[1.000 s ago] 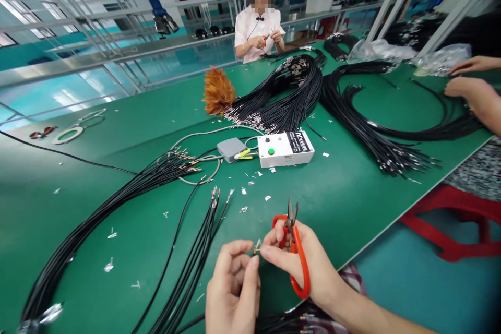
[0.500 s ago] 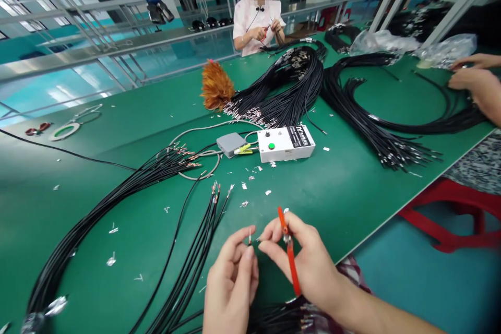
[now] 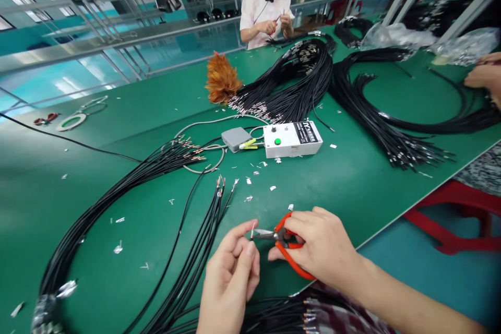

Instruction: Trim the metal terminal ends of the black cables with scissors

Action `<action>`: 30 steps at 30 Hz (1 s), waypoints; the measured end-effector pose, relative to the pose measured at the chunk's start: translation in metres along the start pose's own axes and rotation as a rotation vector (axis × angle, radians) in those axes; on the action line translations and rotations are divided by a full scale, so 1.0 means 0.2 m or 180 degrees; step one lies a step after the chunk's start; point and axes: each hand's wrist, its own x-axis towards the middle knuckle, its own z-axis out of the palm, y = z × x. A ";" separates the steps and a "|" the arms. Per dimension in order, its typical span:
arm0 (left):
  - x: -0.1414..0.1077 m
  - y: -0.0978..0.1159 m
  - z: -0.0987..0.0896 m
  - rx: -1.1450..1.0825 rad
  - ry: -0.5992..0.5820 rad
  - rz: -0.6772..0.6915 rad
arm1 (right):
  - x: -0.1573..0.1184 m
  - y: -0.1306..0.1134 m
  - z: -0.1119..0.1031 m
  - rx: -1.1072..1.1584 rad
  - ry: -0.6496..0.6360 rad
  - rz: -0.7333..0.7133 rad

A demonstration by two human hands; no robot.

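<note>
Near the table's front edge, my left hand (image 3: 233, 271) pinches the end of a black cable (image 3: 251, 238) between thumb and fingertips, its pale stripped tip pointing up. My right hand (image 3: 319, 240) is wrapped round the orange handles of small scissors (image 3: 279, 236). The metal blades point left and reach the stripped tip at my left fingertips. Left of my hands lie several loose black cables (image 3: 201, 242) with bared ends. More cable ends (image 3: 311, 315) rest below my hands, over a checkered cloth.
A white box (image 3: 293, 140) with a green button, a grey pad (image 3: 235, 139) and an orange feather duster (image 3: 222, 79) stand mid-table. Large black cable bundles (image 3: 289, 83) lie behind. One person (image 3: 266, 15) sits across; another's hand (image 3: 485, 75) is at right.
My right hand has turned the scissors from upright across the palm to pointing left, with the blades now at the cable tip. The view has shifted slightly.
</note>
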 end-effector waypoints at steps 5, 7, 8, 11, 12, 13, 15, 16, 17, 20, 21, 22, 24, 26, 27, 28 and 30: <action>0.00 0.01 0.01 0.0024 -0.0055 -0.0035 | 0.01 0.01 -0.03 -0.0113 0.0037 -0.0220; 0.00 0.01 0.01 0.0023 -0.0055 -0.0022 | 0.01 0.01 -0.04 -0.0178 0.0032 -0.0279; 0.00 0.01 0.01 0.0025 -0.0053 -0.0018 | 0.01 0.02 -0.04 -0.0212 0.0026 -0.0308; 0.00 0.01 0.00 0.0048 -0.0105 -0.0048 | 0.01 0.02 -0.05 -0.0277 -0.0008 -0.0349; 0.00 0.01 -0.01 0.0054 -0.0134 -0.0063 | 0.01 0.02 -0.05 -0.0281 -0.0024 -0.0341; 0.00 0.00 -0.01 0.0057 -0.0166 -0.0073 | 0.01 0.02 -0.05 -0.0284 -0.0057 -0.0335; 0.01 0.00 -0.02 0.0056 -0.0228 -0.0083 | 0.01 0.02 -0.05 -0.0313 -0.0148 -0.0334; 0.01 -0.01 -0.03 0.0052 -0.0251 -0.0083 | 0.01 0.02 -0.05 -0.0340 -0.0196 -0.0343; 0.02 -0.01 -0.03 0.0049 -0.0277 -0.0087 | 0.01 0.03 -0.05 -0.0362 -0.0239 -0.0360; 0.03 -0.02 -0.03 0.0052 -0.0333 -0.0098 | 0.02 0.04 -0.03 -0.0278 -0.0344 -0.0325; 0.04 -0.02 -0.03 0.0056 -0.0340 -0.0092 | 0.02 0.04 -0.03 -0.0200 -0.0370 -0.0252; 0.04 -0.03 -0.03 0.0056 -0.0335 -0.0085 | 0.02 0.05 -0.02 -0.0104 -0.0406 -0.0155; 0.05 -0.03 -0.03 0.0037 -0.0292 -0.0075 | 0.01 0.05 0.00 0.0089 -0.0500 0.0048; 0.05 -0.03 -0.02 0.0005 -0.0233 -0.0067 | 0.01 0.05 0.02 0.0202 -0.0517 0.0146; 0.05 -0.03 -0.02 -0.0003 -0.0202 -0.0059 | 0.01 0.05 0.02 0.0208 -0.0481 0.0145; 0.05 -0.03 -0.02 -0.0001 -0.0187 -0.0054 | 0.01 0.05 0.02 0.0170 -0.0425 0.0121; 0.05 -0.03 -0.02 0.0017 -0.0163 -0.0048 | 0.02 0.05 0.00 0.0004 -0.0325 0.0031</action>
